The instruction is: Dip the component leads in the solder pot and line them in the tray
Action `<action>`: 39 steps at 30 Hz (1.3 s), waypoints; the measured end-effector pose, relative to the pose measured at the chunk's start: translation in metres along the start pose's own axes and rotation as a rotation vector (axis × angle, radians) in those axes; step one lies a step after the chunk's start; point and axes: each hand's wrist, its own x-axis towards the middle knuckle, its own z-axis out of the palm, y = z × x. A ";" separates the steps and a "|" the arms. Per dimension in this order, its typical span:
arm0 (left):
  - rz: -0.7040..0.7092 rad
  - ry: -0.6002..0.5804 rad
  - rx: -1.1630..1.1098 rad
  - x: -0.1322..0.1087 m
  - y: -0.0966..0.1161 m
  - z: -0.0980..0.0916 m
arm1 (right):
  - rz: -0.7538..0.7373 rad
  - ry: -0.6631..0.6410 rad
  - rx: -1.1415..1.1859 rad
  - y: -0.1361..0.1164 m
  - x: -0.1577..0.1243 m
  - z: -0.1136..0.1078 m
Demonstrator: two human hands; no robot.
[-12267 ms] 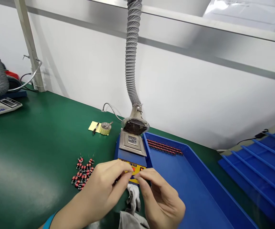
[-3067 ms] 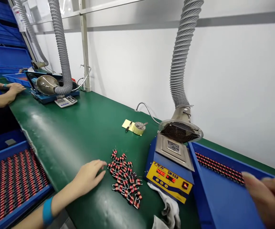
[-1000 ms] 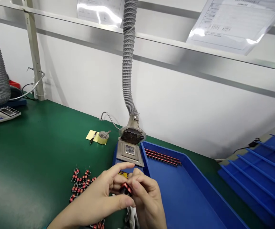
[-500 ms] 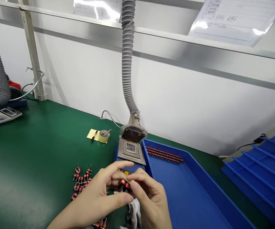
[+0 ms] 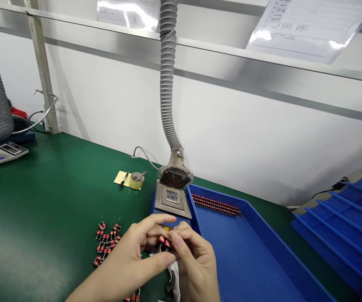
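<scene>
Between my hands, just in front of the soldering pot, is a small red-and-black coil component point(image 5: 163, 242). My left hand point(image 5: 133, 256) has its fingers curled behind the coil and its thumb in front, closed on it. At the coil's right side, my right hand point(image 5: 196, 262) pinches with thumb and forefinger; the exact spot gripped is partly hidden by the fingertips. Similar red coils with thin wire legs point(image 5: 106, 238) lie loose on the green table left of my left hand. Below my hands, a crumpled whitish cloth or glove point(image 5: 174, 279) is partly covered by them.
The pot's square metal top point(image 5: 172, 203) sits under a fume hood point(image 5: 175, 174) on a grey hose. To the right, a blue tray point(image 5: 246, 256) holds rows of red coils point(image 5: 217, 204). A tape roll point(image 5: 136, 180) and pen point(image 5: 124, 180) lie behind; ribbed blue trays point(image 5: 341, 235) stand right.
My right hand has shifted slightly left, its thumb and forefinger closing nearer the coil's right side. My left hand keeps nearly the same hold.
</scene>
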 end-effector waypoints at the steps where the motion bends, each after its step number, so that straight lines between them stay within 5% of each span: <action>1: -0.001 0.004 -0.006 0.000 0.000 0.000 | 0.005 0.005 0.012 0.000 0.000 0.000; 16: 0.006 0.012 -0.091 0.004 -0.002 0.004 | 0.050 0.040 0.090 0.005 -0.001 0.003; 26: 0.083 -0.005 -0.208 0.006 -0.003 0.005 | -0.065 0.027 0.019 0.006 0.002 0.004; 31: 0.096 0.073 -0.024 0.005 -0.002 0.005 | -0.195 0.060 -0.204 0.005 -0.002 -0.001; 39: 0.103 0.098 0.222 0.004 0.006 0.000 | -0.204 0.101 -0.209 0.003 0.001 0.001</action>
